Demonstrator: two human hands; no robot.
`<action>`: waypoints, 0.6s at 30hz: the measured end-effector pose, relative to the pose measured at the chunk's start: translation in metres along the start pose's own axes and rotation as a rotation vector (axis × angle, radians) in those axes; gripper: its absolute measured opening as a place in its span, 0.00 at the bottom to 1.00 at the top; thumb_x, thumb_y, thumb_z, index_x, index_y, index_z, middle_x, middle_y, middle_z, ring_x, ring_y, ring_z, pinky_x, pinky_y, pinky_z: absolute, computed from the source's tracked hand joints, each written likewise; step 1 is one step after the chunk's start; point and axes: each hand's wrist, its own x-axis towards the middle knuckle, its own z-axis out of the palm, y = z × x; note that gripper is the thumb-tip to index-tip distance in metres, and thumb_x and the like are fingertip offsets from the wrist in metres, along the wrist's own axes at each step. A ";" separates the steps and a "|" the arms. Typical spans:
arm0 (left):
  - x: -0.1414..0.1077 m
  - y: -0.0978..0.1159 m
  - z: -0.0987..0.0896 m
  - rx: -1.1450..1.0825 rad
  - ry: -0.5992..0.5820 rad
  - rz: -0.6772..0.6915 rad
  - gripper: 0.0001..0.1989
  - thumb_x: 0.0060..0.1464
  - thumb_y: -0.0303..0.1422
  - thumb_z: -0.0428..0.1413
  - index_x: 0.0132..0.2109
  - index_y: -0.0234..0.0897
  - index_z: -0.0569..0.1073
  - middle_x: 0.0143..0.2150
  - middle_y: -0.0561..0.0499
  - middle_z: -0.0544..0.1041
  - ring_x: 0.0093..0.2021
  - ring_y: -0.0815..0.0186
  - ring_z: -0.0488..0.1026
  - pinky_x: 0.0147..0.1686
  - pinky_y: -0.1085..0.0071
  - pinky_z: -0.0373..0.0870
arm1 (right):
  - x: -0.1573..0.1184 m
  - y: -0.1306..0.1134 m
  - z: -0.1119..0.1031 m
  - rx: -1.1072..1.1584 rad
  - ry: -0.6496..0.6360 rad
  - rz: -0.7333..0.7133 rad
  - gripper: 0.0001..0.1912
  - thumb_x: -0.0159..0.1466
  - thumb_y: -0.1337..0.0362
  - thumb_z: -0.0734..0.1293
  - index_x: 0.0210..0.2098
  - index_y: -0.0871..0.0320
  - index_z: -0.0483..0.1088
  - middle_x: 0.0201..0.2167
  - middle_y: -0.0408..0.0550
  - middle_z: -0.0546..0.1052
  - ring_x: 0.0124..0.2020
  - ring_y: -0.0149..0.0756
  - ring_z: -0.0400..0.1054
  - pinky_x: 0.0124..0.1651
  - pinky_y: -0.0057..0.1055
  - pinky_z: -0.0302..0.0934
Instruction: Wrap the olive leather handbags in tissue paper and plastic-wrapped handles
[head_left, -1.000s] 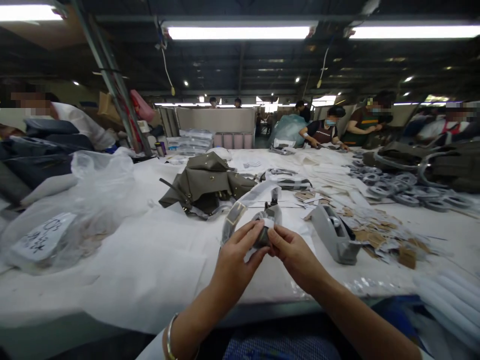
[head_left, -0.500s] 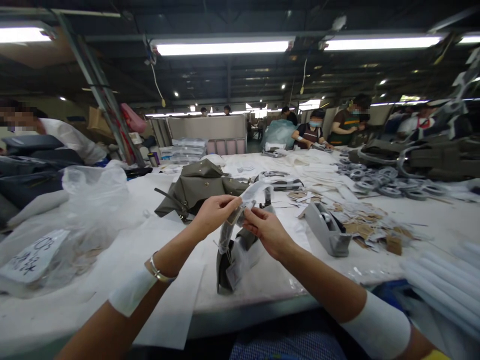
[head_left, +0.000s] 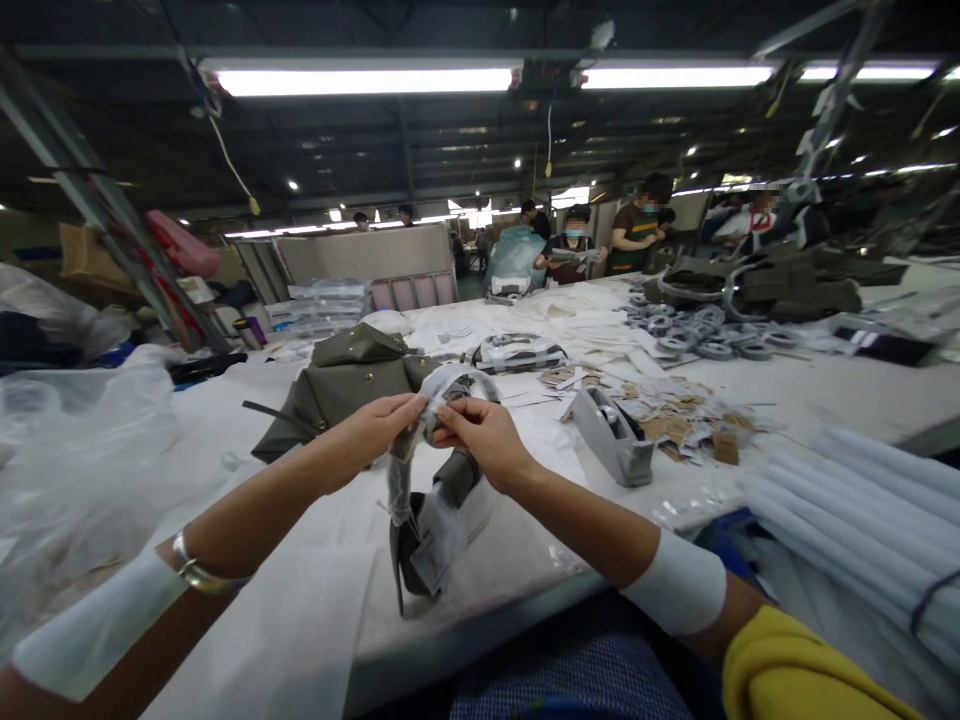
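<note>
A dark strap wrapped in clear plastic [head_left: 400,482] rises in a loop above the table. My left hand [head_left: 390,425] pinches the loop from the left, fingers closed on it. Close by on the right, my right hand [head_left: 484,437] also grips the wrapped strap between thumb and fingers. Below both hands hangs a dark piece with a pale tag [head_left: 429,562], close to the table's front edge. An olive-grey bag [head_left: 341,385] lies just behind my left hand. The fingertips partly hide the spot where they meet the plastic.
A grey tape dispenser [head_left: 611,440] stands to the right, beside scattered brown and white tags [head_left: 679,425]. Rolled white sheets [head_left: 847,520] lie at the right edge. Clear plastic bags [head_left: 90,450] cover the left side. Grey rings [head_left: 705,330] and people are farther back.
The view has turned right, so the scene sits farther left. The strap's plastic, upright before, now curves over in a loop. Both hands remain on it.
</note>
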 end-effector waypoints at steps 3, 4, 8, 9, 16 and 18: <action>-0.003 -0.004 0.002 -0.138 -0.048 -0.028 0.25 0.54 0.53 0.57 0.47 0.36 0.77 0.38 0.48 0.79 0.37 0.62 0.74 0.38 0.71 0.71 | 0.003 -0.003 -0.016 -0.321 -0.037 -0.134 0.15 0.55 0.48 0.74 0.30 0.55 0.79 0.19 0.41 0.75 0.21 0.34 0.70 0.27 0.30 0.63; -0.004 -0.007 0.003 -0.177 -0.052 -0.038 0.26 0.55 0.53 0.58 0.48 0.36 0.77 0.38 0.48 0.79 0.37 0.62 0.74 0.38 0.70 0.71 | 0.004 -0.004 -0.026 -0.413 -0.059 -0.167 0.15 0.57 0.49 0.73 0.30 0.55 0.79 0.18 0.41 0.75 0.20 0.34 0.69 0.27 0.30 0.62; -0.002 -0.017 0.008 -0.309 -0.027 -0.077 0.26 0.55 0.52 0.58 0.48 0.35 0.77 0.35 0.48 0.79 0.35 0.62 0.75 0.38 0.69 0.72 | 0.023 -0.001 -0.097 -0.791 -0.055 -0.234 0.16 0.65 0.51 0.66 0.34 0.57 0.79 0.23 0.43 0.79 0.26 0.36 0.73 0.34 0.31 0.65; 0.000 -0.018 0.009 -0.330 -0.009 -0.077 0.25 0.54 0.52 0.59 0.47 0.35 0.77 0.34 0.49 0.79 0.34 0.63 0.75 0.37 0.69 0.72 | 0.032 0.002 -0.120 -0.981 -0.045 -0.221 0.15 0.67 0.54 0.65 0.37 0.57 0.79 0.27 0.44 0.80 0.30 0.37 0.75 0.39 0.31 0.66; 0.023 -0.001 0.010 -0.422 0.295 0.003 0.23 0.48 0.51 0.64 0.40 0.35 0.78 0.21 0.56 0.72 0.18 0.72 0.64 0.23 0.75 0.67 | 0.109 0.015 -0.252 -1.750 -0.031 0.188 0.14 0.68 0.62 0.66 0.50 0.62 0.72 0.51 0.56 0.75 0.51 0.43 0.70 0.55 0.44 0.65; 0.026 -0.001 0.014 -0.446 0.314 0.002 0.22 0.48 0.50 0.64 0.41 0.36 0.78 0.22 0.55 0.73 0.20 0.71 0.66 0.23 0.75 0.67 | 0.129 0.018 -0.269 -1.815 -0.014 0.241 0.17 0.68 0.58 0.66 0.53 0.60 0.69 0.52 0.53 0.73 0.49 0.41 0.70 0.51 0.45 0.68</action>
